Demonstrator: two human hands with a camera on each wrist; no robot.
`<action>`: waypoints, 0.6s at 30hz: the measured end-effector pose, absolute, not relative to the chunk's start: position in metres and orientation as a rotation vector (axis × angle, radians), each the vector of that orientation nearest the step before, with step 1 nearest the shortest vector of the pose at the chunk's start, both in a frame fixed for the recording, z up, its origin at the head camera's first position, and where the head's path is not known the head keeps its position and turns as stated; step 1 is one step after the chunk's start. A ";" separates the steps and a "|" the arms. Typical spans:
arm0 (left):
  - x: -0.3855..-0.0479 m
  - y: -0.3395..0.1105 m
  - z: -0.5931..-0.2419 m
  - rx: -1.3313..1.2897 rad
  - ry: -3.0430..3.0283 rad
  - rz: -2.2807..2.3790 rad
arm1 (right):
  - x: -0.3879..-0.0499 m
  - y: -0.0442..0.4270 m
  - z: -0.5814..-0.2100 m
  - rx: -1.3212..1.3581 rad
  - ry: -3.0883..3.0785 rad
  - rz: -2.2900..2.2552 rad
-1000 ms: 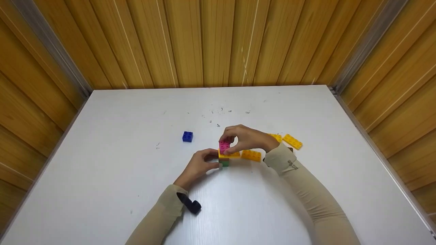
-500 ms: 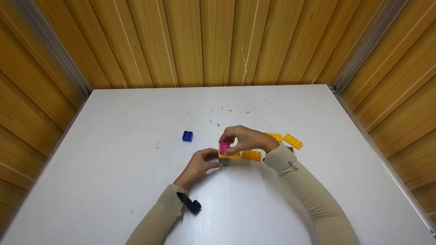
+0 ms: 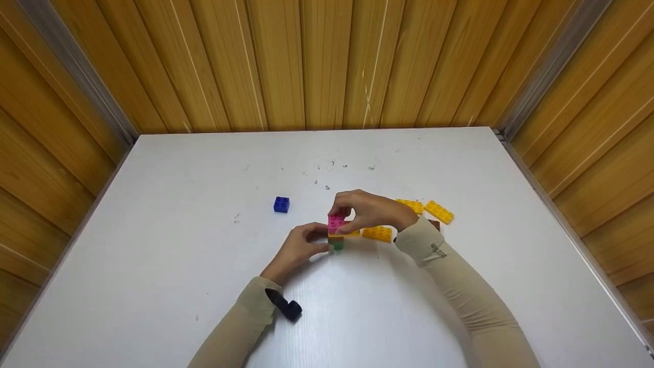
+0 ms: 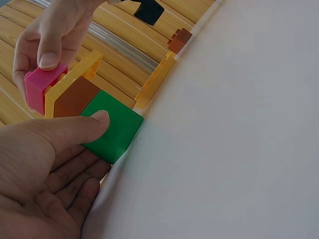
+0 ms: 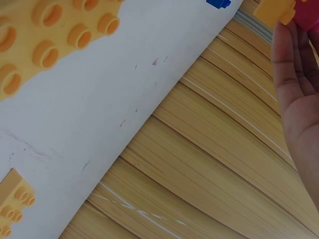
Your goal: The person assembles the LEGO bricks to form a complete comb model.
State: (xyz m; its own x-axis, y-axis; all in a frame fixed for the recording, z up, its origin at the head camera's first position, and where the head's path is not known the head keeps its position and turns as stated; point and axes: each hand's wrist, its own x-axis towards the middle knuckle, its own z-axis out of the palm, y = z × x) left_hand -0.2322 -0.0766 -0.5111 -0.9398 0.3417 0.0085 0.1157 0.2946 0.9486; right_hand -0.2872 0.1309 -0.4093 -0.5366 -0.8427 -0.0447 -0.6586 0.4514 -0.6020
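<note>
nearby sits blue brk (image 3: 281,204), r hand (image 3: 370,208) pinching pink brk (image 3: 334,223), l hand (image 3: 297,249) gripping green brk (image 4: 118,128)

Head vw: brt, even lt; soft shadow just below L hand (image 3: 295,249) grip, faint sheen on tabletop (image 3: 332,317) lower. Wrist vws: dimmer.

Taking the middle of the flat white tabletop (image 3: 153,245) as the clock's centre, a square blue studded plastic brick (image 3: 281,205) sits at 10 o'clock. One rectangular yellow studded plastic brick (image 3: 377,234) lies at 3; a second yellow brick (image 3: 411,206) and a third yellow brick (image 3: 439,212) lie towards 2. A partly hidden brown plastic brick (image 3: 435,225) is farther out at 3. Dark smudges (image 3: 345,166) mark 12, below yellow-brown wood-grained panels (image 3: 327,66).
</note>
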 end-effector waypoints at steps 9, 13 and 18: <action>-0.233 -0.077 -0.511 0.430 2.366 1.701 | -0.287 0.131 -0.409 -1.291 2.378 -0.768; -0.232 -0.076 -0.511 0.430 2.365 1.699 | -0.287 0.131 -0.410 -1.287 2.372 -0.783; -0.232 -0.076 -0.511 0.422 2.363 1.703 | -0.287 0.130 -0.413 -1.251 2.355 -0.809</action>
